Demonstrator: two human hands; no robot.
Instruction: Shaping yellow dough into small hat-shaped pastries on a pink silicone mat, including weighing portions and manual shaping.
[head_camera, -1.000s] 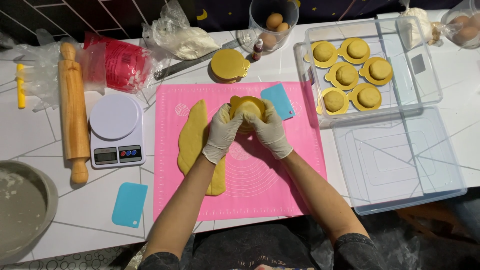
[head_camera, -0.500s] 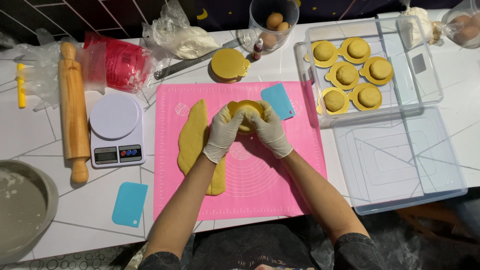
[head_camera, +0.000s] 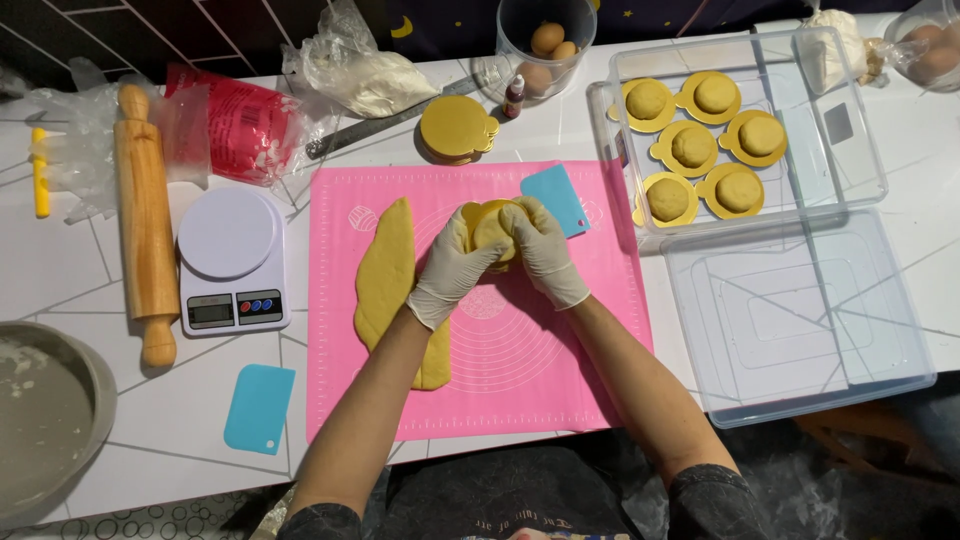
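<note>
Both hands wear pale gloves and cup a round yellow dough ball (head_camera: 490, 228) above the pink silicone mat (head_camera: 520, 380). My left hand (head_camera: 450, 268) wraps its left side and my right hand (head_camera: 545, 250) wraps its right side. A long strip of yellow dough (head_camera: 385, 280) lies on the mat just left of my left hand. A blue scraper (head_camera: 557, 197) rests on the mat's far edge beside my right hand. A stack of gold round boards (head_camera: 458, 130) sits beyond the mat.
A clear tray (head_camera: 850, 180) at the right holds several dough balls on gold boards (head_camera: 700, 150), with a clear lid (head_camera: 800, 320) in front. At left are a white scale (head_camera: 232, 262), a wooden rolling pin (head_camera: 145, 220), a second blue scraper (head_camera: 258, 408) and a grey bowl (head_camera: 45, 430). Eggs (head_camera: 550, 45) sit in a tub.
The hands have stayed in place over the mat, turning and pressing the dough ball slightly between the palms. Nothing else has moved.
</note>
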